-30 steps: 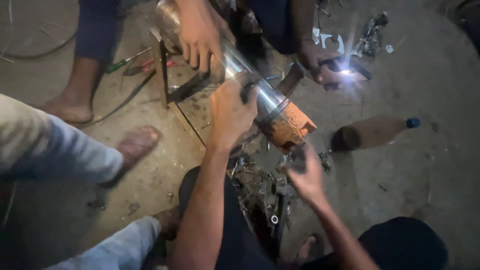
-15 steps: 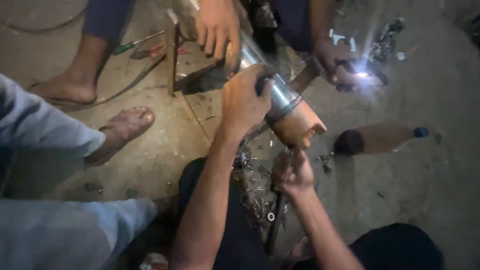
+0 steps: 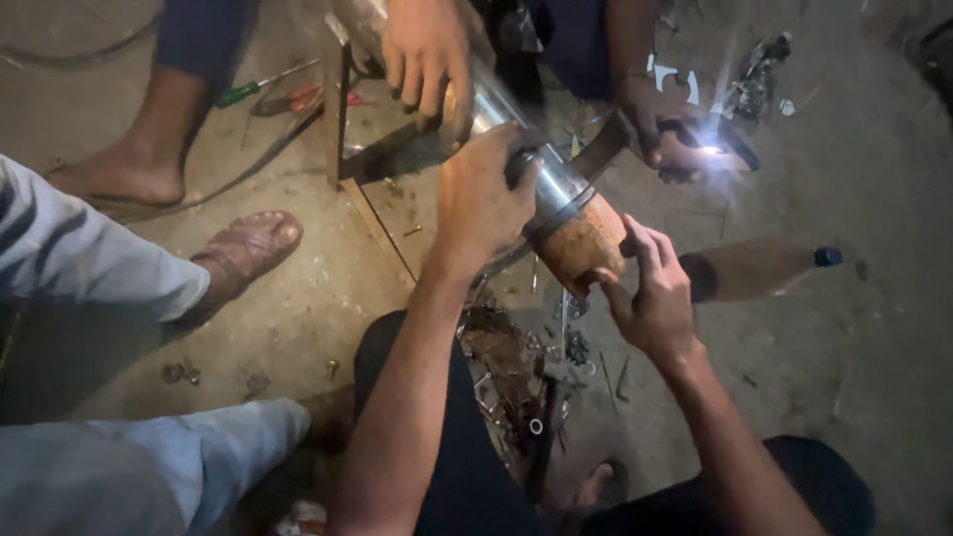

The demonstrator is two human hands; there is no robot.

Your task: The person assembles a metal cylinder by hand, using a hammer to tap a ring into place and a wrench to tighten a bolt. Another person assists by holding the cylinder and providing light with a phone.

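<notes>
On the dirt floor (image 3: pixel 298 328), just ahead of my knees, a shiny metal cylinder (image 3: pixel 541 174) lies propped on a dark angle-iron frame (image 3: pixel 387 159). Its long axis runs diagonally, from the upper left of the head view down to the lower right, and its near end carries a rusty orange end cap (image 3: pixel 586 248) that points toward my right side.

My left hand (image 3: pixel 481 203) lies over the top of the cylinder, its fingers wrapped closed around the barrel just behind a dark band next to the cap. My right hand (image 3: pixel 650 293) is at the cap's end face with fingers spread and loosely curled, the fingertips touching the rusty rim; I note no firm grip there.

A co-worker's hand (image 3: pixel 427 55) presses on the cylinder farther up its length. A second co-worker's hand (image 3: pixel 660 134) holds a small torch (image 3: pixel 710 149), which shines brightly just beyond the cap.

A brown bottle (image 3: pixel 754 270) with a blue lid lies on the floor to the right, near my right hand but apart from it. Scrap metal bits (image 3: pixel 516 367) lie below the cylinder. A sandalled foot (image 3: pixel 243 253) rests at left, and a screwdriver (image 3: pixel 263 87) lies at upper left.
</notes>
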